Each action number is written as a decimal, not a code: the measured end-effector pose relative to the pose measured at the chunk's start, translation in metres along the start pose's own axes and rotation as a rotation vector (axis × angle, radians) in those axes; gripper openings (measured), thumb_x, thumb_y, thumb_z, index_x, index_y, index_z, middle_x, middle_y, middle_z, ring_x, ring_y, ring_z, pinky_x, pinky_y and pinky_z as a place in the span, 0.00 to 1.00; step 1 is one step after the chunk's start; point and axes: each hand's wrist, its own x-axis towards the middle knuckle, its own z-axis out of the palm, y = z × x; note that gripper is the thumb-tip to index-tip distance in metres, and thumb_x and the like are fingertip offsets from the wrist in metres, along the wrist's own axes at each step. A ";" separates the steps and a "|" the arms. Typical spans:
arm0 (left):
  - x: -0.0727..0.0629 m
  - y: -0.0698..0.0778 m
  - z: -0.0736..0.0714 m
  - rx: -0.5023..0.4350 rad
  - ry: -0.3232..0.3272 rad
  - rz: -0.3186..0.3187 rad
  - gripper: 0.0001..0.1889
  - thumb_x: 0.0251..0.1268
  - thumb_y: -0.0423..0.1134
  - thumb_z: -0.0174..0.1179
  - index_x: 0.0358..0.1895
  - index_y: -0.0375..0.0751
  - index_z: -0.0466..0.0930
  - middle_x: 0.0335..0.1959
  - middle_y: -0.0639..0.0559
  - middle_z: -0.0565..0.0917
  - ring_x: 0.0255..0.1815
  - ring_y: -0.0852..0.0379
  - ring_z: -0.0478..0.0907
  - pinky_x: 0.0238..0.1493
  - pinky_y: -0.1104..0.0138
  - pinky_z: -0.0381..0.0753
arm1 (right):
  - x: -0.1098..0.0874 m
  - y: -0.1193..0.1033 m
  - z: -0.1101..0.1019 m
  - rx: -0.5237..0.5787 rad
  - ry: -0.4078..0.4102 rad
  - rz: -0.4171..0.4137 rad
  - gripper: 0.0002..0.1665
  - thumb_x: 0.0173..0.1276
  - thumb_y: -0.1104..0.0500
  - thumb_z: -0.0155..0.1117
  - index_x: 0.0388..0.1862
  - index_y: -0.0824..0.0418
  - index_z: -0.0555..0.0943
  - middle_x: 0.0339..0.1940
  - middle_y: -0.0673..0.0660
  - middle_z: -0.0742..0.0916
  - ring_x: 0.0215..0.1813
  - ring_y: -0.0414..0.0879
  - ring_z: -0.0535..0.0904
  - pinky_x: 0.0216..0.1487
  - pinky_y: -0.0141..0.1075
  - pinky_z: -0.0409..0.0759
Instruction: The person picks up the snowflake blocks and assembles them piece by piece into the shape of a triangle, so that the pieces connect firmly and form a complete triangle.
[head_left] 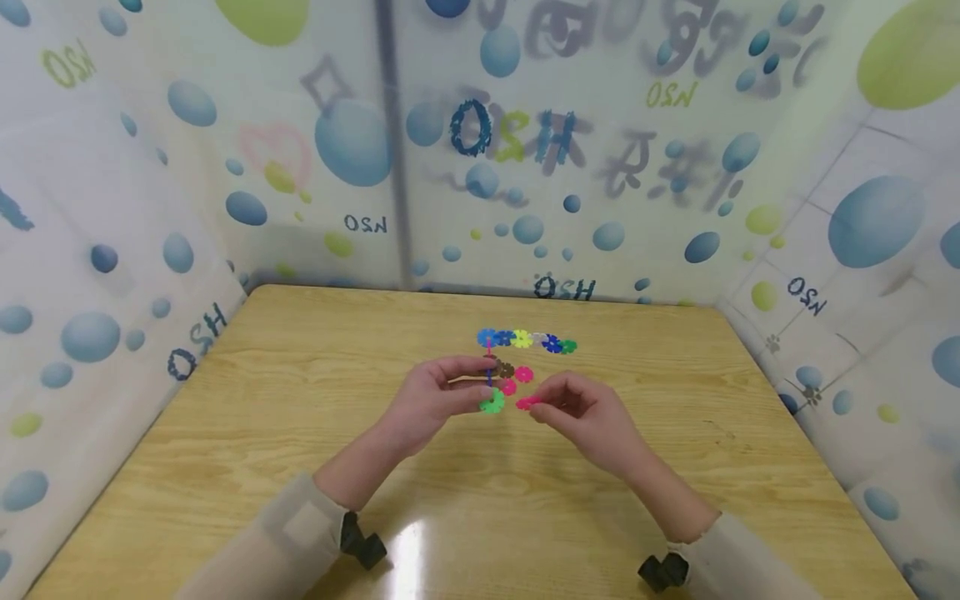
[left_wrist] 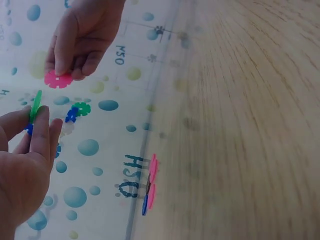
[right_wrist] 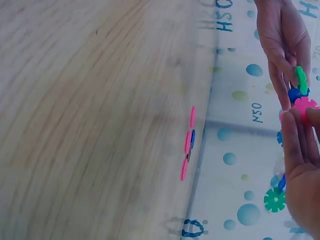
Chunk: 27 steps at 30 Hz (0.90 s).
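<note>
My left hand [head_left: 435,398] pinches the near end of a chain of notched plastic snowflake discs, close to a green disc [head_left: 492,401]. A blue disc [right_wrist: 298,94] sits right behind that green one. Farther out, the chain turns right through blue, a yellow disc [head_left: 522,338], a whitish one and another blue, to a green end disc [head_left: 568,346]. Between thumb and fingertips, my right hand [head_left: 588,417] pinches a pink snowflake disc [left_wrist: 58,79]. This pink disc is just right of the near green disc. My left fingers partly hide the chain's middle.
Loose discs lie flat on the wooden table [head_left: 300,467] beneath the chain, among them pink ones [head_left: 524,374] and a brown one [head_left: 507,370]. A blue disc [left_wrist: 145,205] lies with them. Printed sheeting [head_left: 480,250] with blue and green drops stands around the table's back and sides.
</note>
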 end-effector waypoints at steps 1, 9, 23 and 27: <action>0.000 0.000 0.000 0.003 -0.003 -0.001 0.24 0.77 0.32 0.69 0.72 0.33 0.81 0.76 0.37 0.80 0.63 0.54 0.88 0.61 0.62 0.90 | -0.001 -0.001 0.001 0.005 0.006 -0.016 0.07 0.79 0.56 0.73 0.52 0.55 0.88 0.50 0.56 0.93 0.50 0.51 0.92 0.52 0.40 0.92; -0.003 0.002 0.001 0.016 -0.039 0.007 0.25 0.77 0.30 0.68 0.73 0.31 0.79 0.77 0.36 0.79 0.67 0.48 0.88 0.63 0.61 0.90 | 0.000 -0.005 0.007 -0.001 0.033 -0.072 0.08 0.78 0.60 0.73 0.53 0.54 0.89 0.50 0.55 0.93 0.49 0.46 0.91 0.51 0.33 0.91; -0.001 0.000 0.003 0.030 -0.024 0.009 0.24 0.76 0.31 0.69 0.71 0.32 0.81 0.73 0.35 0.82 0.62 0.52 0.89 0.61 0.61 0.90 | 0.000 -0.006 0.009 -0.066 0.042 -0.162 0.09 0.77 0.63 0.73 0.51 0.53 0.90 0.50 0.52 0.92 0.49 0.42 0.89 0.50 0.33 0.91; -0.001 0.002 0.004 0.029 -0.011 0.010 0.23 0.75 0.31 0.70 0.70 0.33 0.82 0.73 0.36 0.83 0.61 0.53 0.90 0.61 0.60 0.91 | 0.001 -0.006 0.009 -0.113 0.055 -0.174 0.09 0.77 0.63 0.74 0.50 0.51 0.91 0.49 0.49 0.92 0.50 0.41 0.89 0.54 0.34 0.91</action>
